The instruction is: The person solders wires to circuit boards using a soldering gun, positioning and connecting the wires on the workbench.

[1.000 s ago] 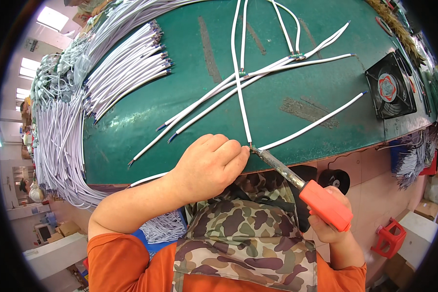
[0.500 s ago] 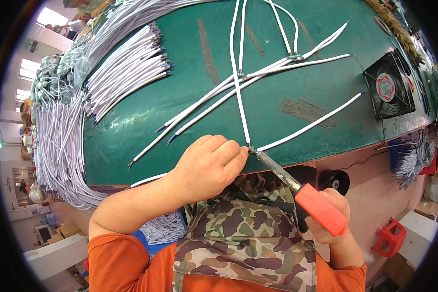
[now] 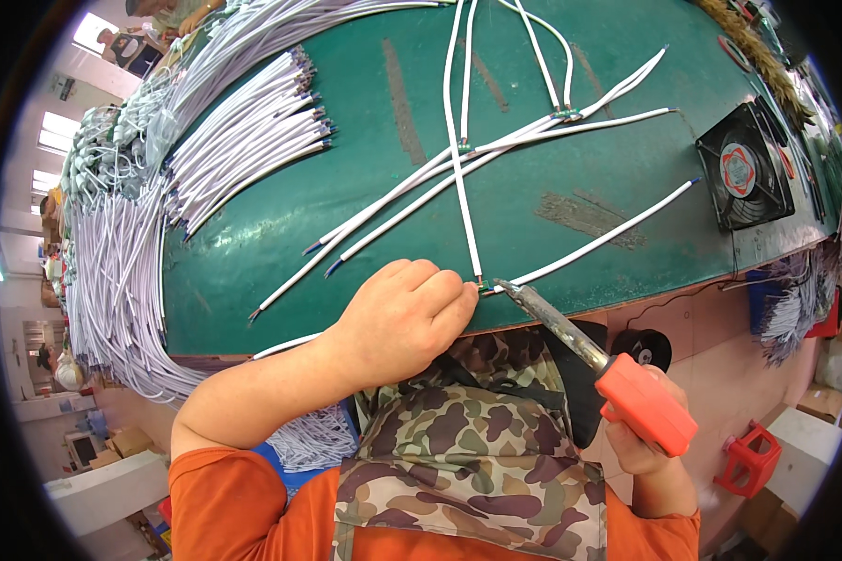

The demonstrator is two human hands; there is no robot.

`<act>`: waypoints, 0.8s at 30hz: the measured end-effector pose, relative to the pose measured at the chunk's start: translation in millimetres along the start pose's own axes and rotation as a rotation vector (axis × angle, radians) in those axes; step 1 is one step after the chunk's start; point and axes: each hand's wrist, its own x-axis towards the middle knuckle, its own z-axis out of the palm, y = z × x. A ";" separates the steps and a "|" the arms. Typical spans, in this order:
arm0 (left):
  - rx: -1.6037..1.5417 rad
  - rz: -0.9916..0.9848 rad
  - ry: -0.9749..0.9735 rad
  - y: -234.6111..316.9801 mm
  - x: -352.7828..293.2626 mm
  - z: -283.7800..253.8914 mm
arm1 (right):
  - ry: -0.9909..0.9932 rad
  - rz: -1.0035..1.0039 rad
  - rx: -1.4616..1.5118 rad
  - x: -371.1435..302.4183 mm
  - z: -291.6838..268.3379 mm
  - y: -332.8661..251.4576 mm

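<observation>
My left hand [image 3: 398, 323] rests on the near edge of the green table [image 3: 365, 215], its fingers curled and pinching a small joint piece [image 3: 480, 285] where a long white cable [image 3: 460, 168] ends. My right hand [image 3: 641, 439] grips the orange handle of a soldering iron [image 3: 594, 360]. The iron's metal tip [image 3: 507, 287] points at that joint, right beside my left fingertips. Another white cable [image 3: 599, 241] runs from the joint toward the right.
Several loose white cables [image 3: 421, 192] cross the table's middle. A thick bundle of white cables [image 3: 243, 140] lies at the left and hangs over the edge. A black fan [image 3: 744, 168] sits at the right. A red stool [image 3: 748, 458] stands on the floor.
The soldering iron's tip has stayed at the joint; my right hand has shifted the handle slightly. My left hand keeps its pinch in the same spot.
</observation>
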 end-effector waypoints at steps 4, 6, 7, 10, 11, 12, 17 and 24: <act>0.016 -0.004 -0.004 0.8 1.7 -1.1 | 0.012 -0.019 -0.036 0.2 -1.3 0.4; 0.024 0.007 -0.012 2.0 3.1 -4.0 | 0.016 -0.021 -0.021 -0.9 -2.0 0.9; 0.031 -0.002 -0.048 2.8 4.2 -6.2 | 0.022 -0.022 -0.016 -1.9 -2.2 1.3; 0.065 0.007 -0.107 2.6 12.1 -15.1 | 0.018 -0.070 -0.077 -5.8 -2.4 2.9; 0.080 0.019 -0.103 2.2 16.5 -18.9 | 0.089 -0.067 -0.068 -7.5 -1.2 3.0; 0.095 0.014 -0.117 1.3 22.3 -22.6 | 0.126 -0.074 -0.066 -8.2 -4.0 3.0; 0.151 0.184 -0.455 -13.4 70.7 -48.9 | 0.040 -0.065 -0.079 -5.6 -29.0 -3.1; -0.117 0.027 -1.241 -13.3 132.8 -90.6 | 0.375 -0.015 -0.004 -7.4 -43.0 -21.8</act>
